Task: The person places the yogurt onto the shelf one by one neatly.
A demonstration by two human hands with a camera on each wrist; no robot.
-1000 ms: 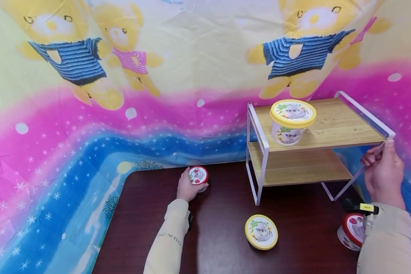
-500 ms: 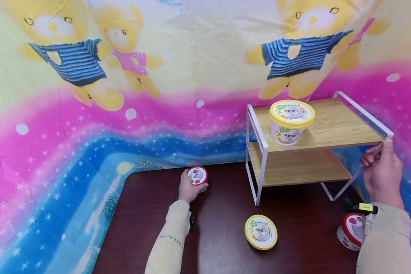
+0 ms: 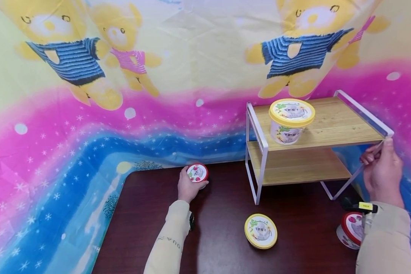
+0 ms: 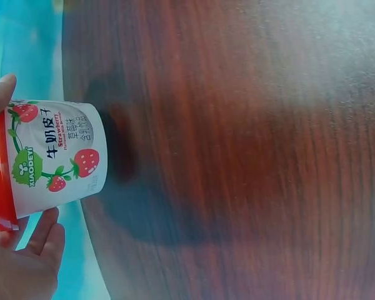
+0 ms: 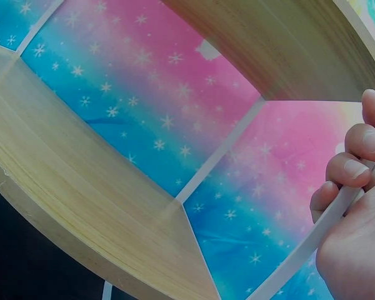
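Note:
My left hand (image 3: 189,187) grips a small white tub with a red lid (image 3: 197,173) near the back edge of the table. In the left wrist view, strawberries are printed on this strawberry tub (image 4: 56,156), and its base hangs close over the wood with a dark shadow beside it. Thumb and fingers lie on opposite sides by the lid. At the right, my right hand (image 3: 383,171) holds the front upright of a two-tier shelf (image 3: 342,118). The right wrist view shows its fingers curled round the white metal bar (image 5: 337,209).
On the shelf's top tier stands a yellow-lidded tub (image 3: 291,121), towards the left end. Another yellow-lidded tub (image 3: 261,231) is on the dark table (image 3: 222,213) in front. A second red-lidded tub (image 3: 351,230) is partly hidden by the right sleeve. A cartoon bear cloth (image 3: 191,76) hangs behind.
The left hand's tub has risen very slightly in the head view. My right hand keeps its place on the shelf upright, and the other tubs stay where they were.

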